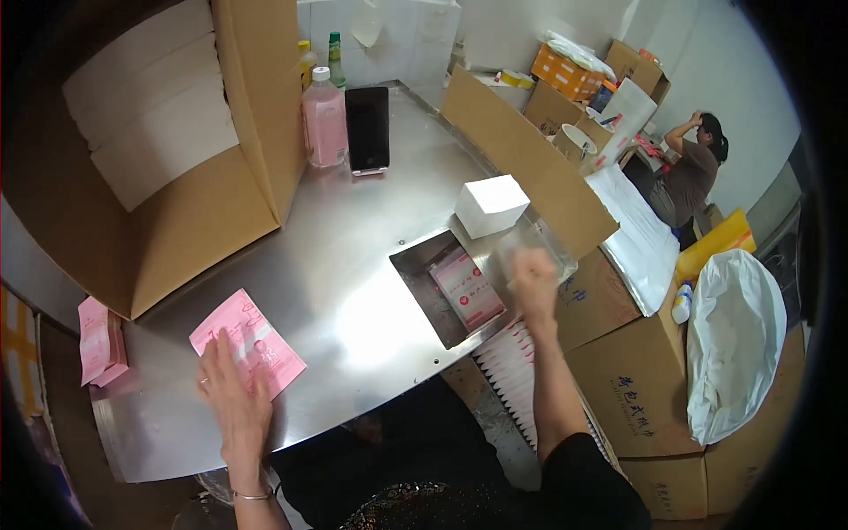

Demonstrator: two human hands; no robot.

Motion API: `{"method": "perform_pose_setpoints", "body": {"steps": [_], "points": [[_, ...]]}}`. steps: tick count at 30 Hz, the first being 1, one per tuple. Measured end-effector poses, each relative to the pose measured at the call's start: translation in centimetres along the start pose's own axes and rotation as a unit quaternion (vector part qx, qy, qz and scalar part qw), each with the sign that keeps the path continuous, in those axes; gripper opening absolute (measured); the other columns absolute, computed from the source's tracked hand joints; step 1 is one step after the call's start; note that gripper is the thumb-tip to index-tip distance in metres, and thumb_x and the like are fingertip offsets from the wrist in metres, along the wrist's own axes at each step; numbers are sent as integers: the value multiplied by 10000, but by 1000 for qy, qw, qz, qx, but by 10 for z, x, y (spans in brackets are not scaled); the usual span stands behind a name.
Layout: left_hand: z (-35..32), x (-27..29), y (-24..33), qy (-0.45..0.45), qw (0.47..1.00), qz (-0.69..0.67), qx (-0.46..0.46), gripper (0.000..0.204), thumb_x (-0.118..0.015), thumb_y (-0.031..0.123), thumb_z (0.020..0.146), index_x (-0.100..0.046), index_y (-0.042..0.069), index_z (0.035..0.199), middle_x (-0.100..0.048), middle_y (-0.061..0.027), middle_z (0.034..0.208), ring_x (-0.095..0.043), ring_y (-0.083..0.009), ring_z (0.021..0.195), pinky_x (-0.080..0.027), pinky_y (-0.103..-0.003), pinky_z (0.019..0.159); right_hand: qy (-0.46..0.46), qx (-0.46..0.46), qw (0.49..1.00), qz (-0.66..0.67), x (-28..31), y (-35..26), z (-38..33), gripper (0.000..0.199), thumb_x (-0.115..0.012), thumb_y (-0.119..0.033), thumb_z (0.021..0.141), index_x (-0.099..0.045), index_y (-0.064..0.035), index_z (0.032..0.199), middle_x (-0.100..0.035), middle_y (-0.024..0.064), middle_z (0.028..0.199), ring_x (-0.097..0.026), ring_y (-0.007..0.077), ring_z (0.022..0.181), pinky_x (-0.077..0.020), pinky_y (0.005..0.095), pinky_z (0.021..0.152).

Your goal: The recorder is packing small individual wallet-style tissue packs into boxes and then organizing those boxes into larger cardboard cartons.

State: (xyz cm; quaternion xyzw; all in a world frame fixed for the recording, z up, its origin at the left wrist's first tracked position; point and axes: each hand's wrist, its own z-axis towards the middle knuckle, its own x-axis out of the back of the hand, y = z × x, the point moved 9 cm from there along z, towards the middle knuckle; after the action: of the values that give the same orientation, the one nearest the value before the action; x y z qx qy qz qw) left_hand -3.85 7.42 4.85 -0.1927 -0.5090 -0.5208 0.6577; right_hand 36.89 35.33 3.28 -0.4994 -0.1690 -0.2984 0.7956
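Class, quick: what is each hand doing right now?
Left hand: open, flat on the pink packet.
Right hand: blurred, over the clear wrapper; grip cannot be told.

A pink bottle [325, 122] and dark phone [367, 129] stand beside a white box [491, 204]

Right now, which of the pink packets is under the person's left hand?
The flat pink packet lying on the steel table, with the left hand resting on it. Another pink packet lies in the rectangular recess, and a small stack sits at the table's left edge.
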Motion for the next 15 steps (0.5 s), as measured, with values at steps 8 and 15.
{"method": "perform_pose_setpoints", "body": {"steps": [8,15], "points": [[-2,-10,-10,6,999,-36,-13,94,-608,68,905,-590,45,995,-585,-128,955,-508,-338,969,-340,-473,993,149,280,908,-275,-11,-109,73,149,-674,-203,848,-759,-111,929,-645,80,978,-559,270,997,-409,440,818],[-5,-8,-12,17,998,-62,9,102,-590,48,909,-595,38,1011,-569,-138,938,-500,-326,948,-333,-463,1007,17,249,923,-292,-69,-94,74,180,-662,-245,877,-745,-86,881,-626,105,905,-561,298,960,-418,462,807]]}}
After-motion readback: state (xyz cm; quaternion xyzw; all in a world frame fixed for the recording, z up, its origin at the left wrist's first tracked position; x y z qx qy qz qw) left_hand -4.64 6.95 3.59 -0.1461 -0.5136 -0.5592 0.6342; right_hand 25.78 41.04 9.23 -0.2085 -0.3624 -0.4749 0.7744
